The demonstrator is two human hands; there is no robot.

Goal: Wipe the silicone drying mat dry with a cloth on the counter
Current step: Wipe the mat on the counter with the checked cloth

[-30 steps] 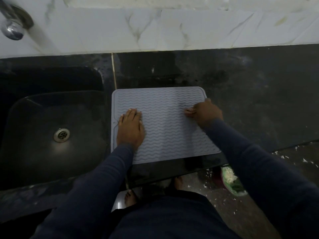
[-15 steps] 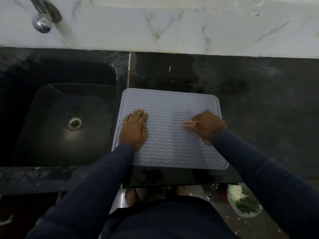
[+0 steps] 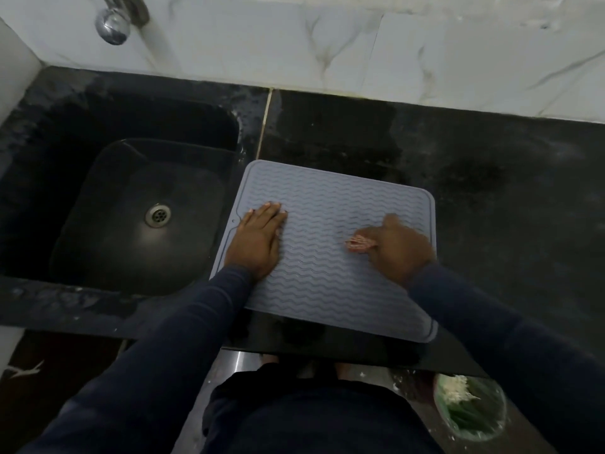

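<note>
Two hands on mat, cloth in the right

Two dark blue sleeves [image 3: 183,339] enter from the bottom of the frame. On the floor, below the desk's front edge at right, stands a green bowl [image 3: 469,412] with pale scraps in it.

Desk [image 3: 507,208]: black stone, mottled, with a pale seam running back to the wall.

Silicone drying mat [image 3: 327,198]: grey-blue, wavy ridges, raised rim. It lies flat on the desk just right of the sink, slightly skewed, with its near edge close to the desk's front edge.

Left hand [image 3: 257,240]: palm down on the left part of the mat, fingers straight and together, pressing flat. It holds nothing.

Right hand [image 3: 397,249]: on the right part of the mat, fingers curled round a small bunched cloth [image 3: 358,245]. The cloth is red-and-white and pokes out towards the mat's middle, touching the ridges. The hand is motion-blurred, so finger detail is not readable.

The hands are well apart, with bare mat between them.

Sink [image 3: 98,198]: black basin, left of the mat, with a metal drain [image 3: 158,215] at its floor.

Beyond: white marbled wall tiles [image 3: 294,44], and a chrome tap [image 3: 113,22] above the sink.
</note>
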